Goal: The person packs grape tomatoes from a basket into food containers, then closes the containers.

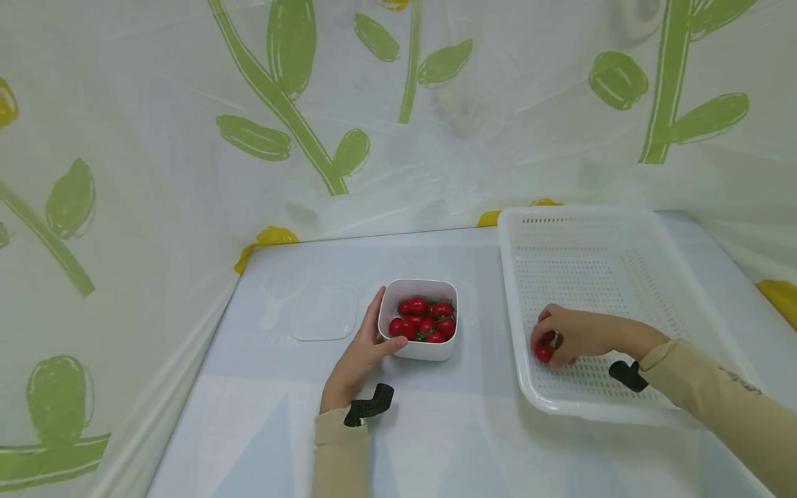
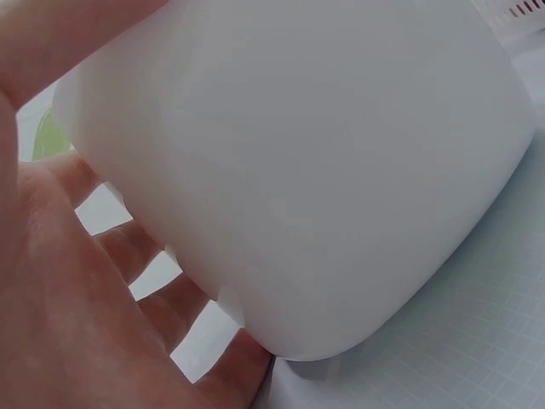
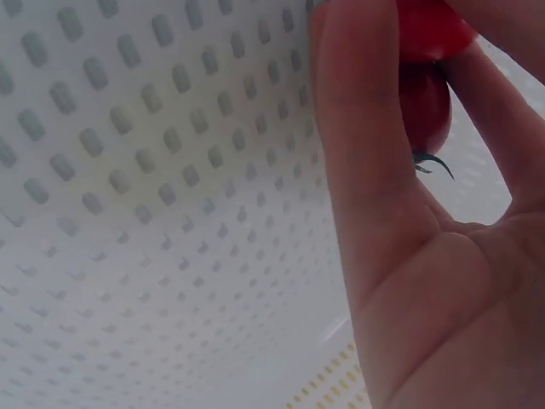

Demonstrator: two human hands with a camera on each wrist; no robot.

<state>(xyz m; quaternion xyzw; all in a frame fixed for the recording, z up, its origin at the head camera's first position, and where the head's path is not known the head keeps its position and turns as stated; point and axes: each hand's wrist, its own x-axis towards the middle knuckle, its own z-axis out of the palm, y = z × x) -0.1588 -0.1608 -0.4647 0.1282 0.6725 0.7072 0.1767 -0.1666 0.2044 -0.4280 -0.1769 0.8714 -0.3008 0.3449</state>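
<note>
My left hand (image 1: 360,356) grips a square white container (image 1: 425,351) at its left side, the thumb lying over the near rim. Several red cherry tomatoes (image 1: 423,324), some with green stems, fill the container's bottom. In the left wrist view, the container's smooth wall (image 2: 324,170) covers most of the picture, with fingers spread along its edge. Over the near left part of a white perforated basket (image 1: 560,271), my right hand (image 1: 575,333) pinches cherry tomatoes. The right wrist view shows two between the fingers, one bright red (image 3: 436,32) and one darker (image 3: 426,106) with a green stem.
Left of the container, a clear square lid (image 1: 325,315) lies flat on the white table (image 1: 261,408). The basket takes up the table's right side. A plant-patterned plastic sheet (image 1: 162,138) hangs behind the table and on its left.
</note>
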